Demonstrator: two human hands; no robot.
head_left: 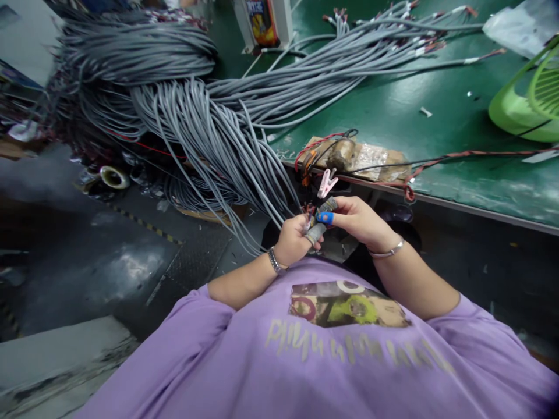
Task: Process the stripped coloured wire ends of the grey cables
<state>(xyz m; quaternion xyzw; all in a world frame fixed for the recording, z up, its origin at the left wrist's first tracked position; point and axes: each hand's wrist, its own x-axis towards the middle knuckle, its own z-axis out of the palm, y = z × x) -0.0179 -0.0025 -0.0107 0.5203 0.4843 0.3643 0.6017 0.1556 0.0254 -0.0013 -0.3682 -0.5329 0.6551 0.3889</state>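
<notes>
In the head view my left hand [292, 241] is closed round the end of a grey cable, where a tuft of thin reddish wires [308, 208] sticks up between the fingers. Opposite it, my right hand [364, 221] pinches close to those wires; what lies between its fingertips is too small to make out. Grey wraps cover some fingertips, and a blue wrap [324, 217] sits on a right-hand digit. Just above the hands, a pale pink clothespin [327, 184] hangs at the bench edge. Long grey cables [218, 137] run down from the bench to my left hand.
A taped cardboard piece [379, 162] with red and black leads lies along the edge of the green bench [437, 105]. Behind it stretch more cables with stripped ends [419, 46]. A green plastic basket [541, 93] stands at the right. Coiled cable [196, 192] lies low at the left.
</notes>
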